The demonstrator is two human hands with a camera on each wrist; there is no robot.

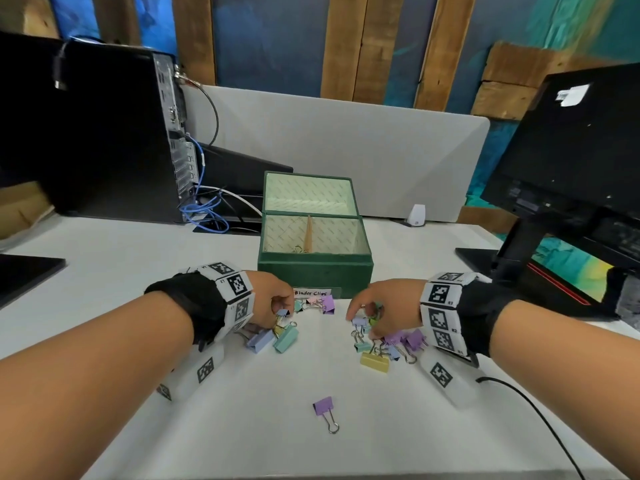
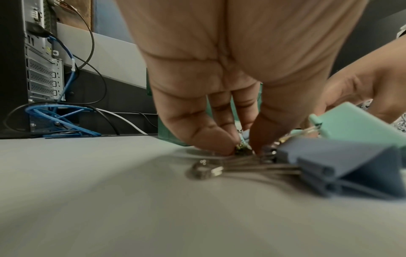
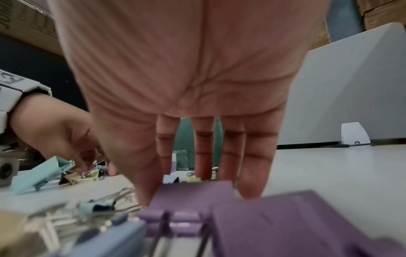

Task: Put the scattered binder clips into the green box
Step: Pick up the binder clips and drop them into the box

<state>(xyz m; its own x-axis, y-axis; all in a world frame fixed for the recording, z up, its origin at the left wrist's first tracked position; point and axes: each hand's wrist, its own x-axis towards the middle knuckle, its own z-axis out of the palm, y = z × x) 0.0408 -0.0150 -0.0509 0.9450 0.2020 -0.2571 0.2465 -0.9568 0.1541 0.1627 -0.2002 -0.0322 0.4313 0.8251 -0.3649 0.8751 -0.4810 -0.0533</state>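
The green box [image 1: 315, 271] stands open at mid table, with a "Binder Clips" label [image 1: 311, 293] at its front. My left hand [image 1: 282, 308] is low in front of it; thumb and forefinger pinch a small binder clip [image 2: 241, 149] on the table. Beside it lie a big blue-lavender clip [image 1: 259, 341] and a mint clip [image 1: 286, 337]. My right hand [image 1: 362, 325] reaches down into a pile of clips, fingers [image 3: 252, 173] straight, thumb against a purple clip [image 3: 191, 194]. A yellow clip [image 1: 374, 362] and a lone purple clip [image 1: 323, 407] lie nearer me.
A black computer tower [image 1: 104, 133] with blue cables [image 1: 207, 209] stands back left. A monitor [image 1: 571, 150] on its stand fills the right. A black cable [image 1: 519, 396] runs along the near right. A small white device [image 1: 417, 214] sits by the grey partition [image 1: 346, 133].
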